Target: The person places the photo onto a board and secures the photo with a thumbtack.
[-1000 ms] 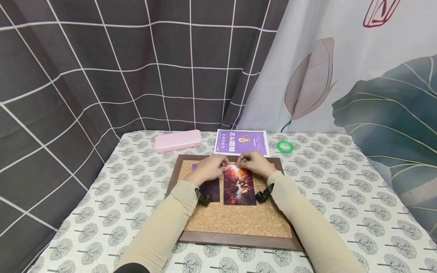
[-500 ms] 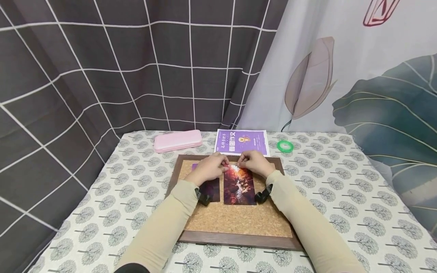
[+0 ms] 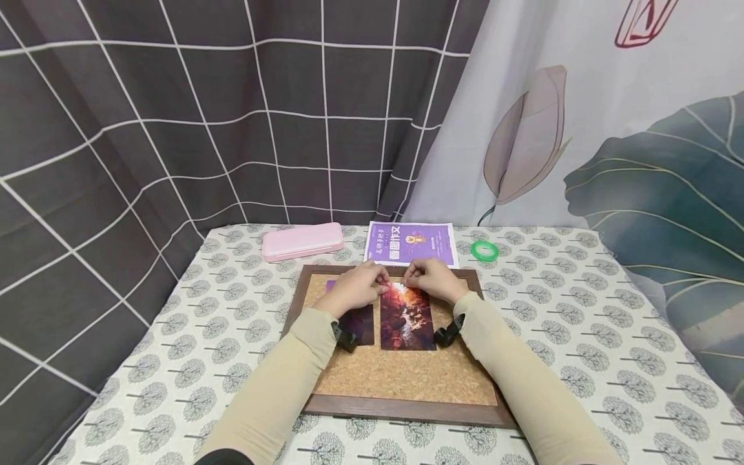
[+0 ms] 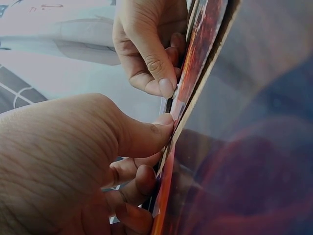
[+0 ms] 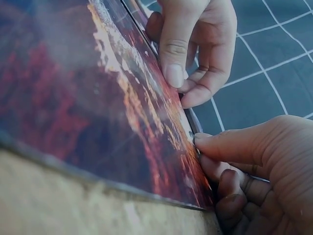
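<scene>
A glossy red-and-orange landscape photo print [image 3: 407, 317] is seen lying flat on the wood-framed rectangular cork board [image 3: 401, 378], near the board's middle, with its top edge close to the board's far rail. The left hand [image 3: 356, 288] and the right hand [image 3: 431, 279] are both set at that top edge, fingers curled, each with a thumb tip pressed down on the print's upper margin; in the wrist views the thumbs [image 5: 215, 143] are seen bearing on the edge, but whether a pin or tape is pinched beneath them cannot be told. A second, darker purple print [image 3: 356, 323] is noted just left of the first on the board, partly covered by the left wrist. Judged progress: two prints placed on the board, the fixing of the red one's top edge in hand, and the lower half of the board left bare. Beyond the board's far rail lie a pink oblong case [image 3: 302, 240], a purple-and-white booklet [image 3: 411, 243] and a green tape ring [image 3: 485, 250] on the tree-patterned table [image 3: 581, 336].
</scene>
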`<move>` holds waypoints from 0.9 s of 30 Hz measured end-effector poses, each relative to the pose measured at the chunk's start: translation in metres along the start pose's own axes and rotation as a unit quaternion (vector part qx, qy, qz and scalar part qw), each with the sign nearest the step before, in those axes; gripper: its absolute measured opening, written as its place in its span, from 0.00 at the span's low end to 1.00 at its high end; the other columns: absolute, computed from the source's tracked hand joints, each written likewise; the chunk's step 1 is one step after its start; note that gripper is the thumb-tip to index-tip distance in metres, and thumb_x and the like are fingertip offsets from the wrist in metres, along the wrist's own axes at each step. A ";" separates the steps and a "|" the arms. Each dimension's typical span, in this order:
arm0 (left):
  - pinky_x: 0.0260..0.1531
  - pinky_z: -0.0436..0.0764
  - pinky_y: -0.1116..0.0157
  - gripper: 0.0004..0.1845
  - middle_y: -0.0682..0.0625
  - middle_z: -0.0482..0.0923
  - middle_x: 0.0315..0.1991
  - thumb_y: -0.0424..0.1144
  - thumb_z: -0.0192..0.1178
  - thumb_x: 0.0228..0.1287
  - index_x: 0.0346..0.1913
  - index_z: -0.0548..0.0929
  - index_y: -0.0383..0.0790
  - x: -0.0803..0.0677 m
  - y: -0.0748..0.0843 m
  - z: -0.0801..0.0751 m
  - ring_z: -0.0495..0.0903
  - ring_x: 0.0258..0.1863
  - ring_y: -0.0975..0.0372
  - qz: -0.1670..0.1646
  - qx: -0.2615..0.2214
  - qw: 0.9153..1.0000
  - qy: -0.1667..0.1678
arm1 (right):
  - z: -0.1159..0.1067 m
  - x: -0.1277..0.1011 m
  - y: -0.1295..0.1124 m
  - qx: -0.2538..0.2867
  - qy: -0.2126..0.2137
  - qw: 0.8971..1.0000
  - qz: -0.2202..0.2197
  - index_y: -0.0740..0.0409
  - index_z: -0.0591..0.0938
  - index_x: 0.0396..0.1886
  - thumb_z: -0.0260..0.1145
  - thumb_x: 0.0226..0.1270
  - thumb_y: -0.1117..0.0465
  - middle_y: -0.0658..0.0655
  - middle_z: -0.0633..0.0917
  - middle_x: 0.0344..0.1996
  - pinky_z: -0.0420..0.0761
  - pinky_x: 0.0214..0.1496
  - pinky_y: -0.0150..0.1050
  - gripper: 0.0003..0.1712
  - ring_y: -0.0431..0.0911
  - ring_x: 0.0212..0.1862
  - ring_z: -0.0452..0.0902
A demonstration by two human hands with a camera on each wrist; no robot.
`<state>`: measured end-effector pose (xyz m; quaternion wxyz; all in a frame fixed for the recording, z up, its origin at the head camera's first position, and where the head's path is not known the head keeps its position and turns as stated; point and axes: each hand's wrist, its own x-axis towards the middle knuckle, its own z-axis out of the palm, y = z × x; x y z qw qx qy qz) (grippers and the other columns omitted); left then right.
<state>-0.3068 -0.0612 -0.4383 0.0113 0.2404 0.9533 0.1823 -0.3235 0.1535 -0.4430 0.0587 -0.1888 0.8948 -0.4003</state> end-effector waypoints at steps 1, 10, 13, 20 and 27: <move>0.40 0.78 0.63 0.09 0.58 0.74 0.40 0.50 0.62 0.64 0.44 0.79 0.54 0.000 0.000 0.000 0.76 0.37 0.66 0.000 -0.001 1.000 0.000 | 0.000 0.000 0.000 0.001 0.001 1.000 0.001 0.55 0.84 0.32 0.69 0.58 0.61 0.53 0.85 0.26 0.78 0.36 0.35 0.03 0.41 0.29 0.78; 0.40 0.78 0.63 0.09 0.58 0.75 0.40 0.50 0.62 0.64 0.44 0.79 0.54 0.001 0.002 -0.001 0.77 0.37 0.65 0.000 -0.004 1.000 -0.003 | -0.001 0.000 0.003 -0.006 0.006 1.000 0.001 0.55 0.84 0.32 0.70 0.58 0.61 0.53 0.85 0.27 0.79 0.38 0.36 0.03 0.41 0.30 0.78; 0.40 0.78 0.63 0.09 0.58 0.75 0.40 0.50 0.62 0.64 0.44 0.79 0.55 0.001 0.001 -0.001 0.77 0.37 0.65 0.000 -0.004 1.000 -0.003 | -0.001 -0.001 0.002 -0.006 0.007 1.000 -0.002 0.55 0.84 0.32 0.70 0.58 0.61 0.53 0.85 0.27 0.79 0.38 0.36 0.03 0.42 0.30 0.78; 0.40 0.78 0.63 0.09 0.57 0.74 0.40 0.49 0.62 0.64 0.44 0.79 0.53 0.000 0.001 -0.001 0.77 0.37 0.65 0.005 -0.010 1.000 -0.002 | -0.004 -0.001 0.003 0.005 -0.012 1.000 -0.007 0.55 0.84 0.33 0.69 0.59 0.61 0.53 0.85 0.28 0.79 0.38 0.35 0.03 0.42 0.31 0.79; 0.51 0.78 0.59 0.16 0.51 0.81 0.46 0.50 0.61 0.64 0.49 0.80 0.45 -0.008 -0.011 -0.033 0.80 0.45 0.60 0.013 -0.130 0.991 0.000 | -0.028 -0.007 0.000 -0.029 0.002 0.999 -0.028 0.54 0.81 0.47 0.66 0.65 0.49 0.54 0.85 0.41 0.80 0.46 0.41 0.17 0.46 0.40 0.80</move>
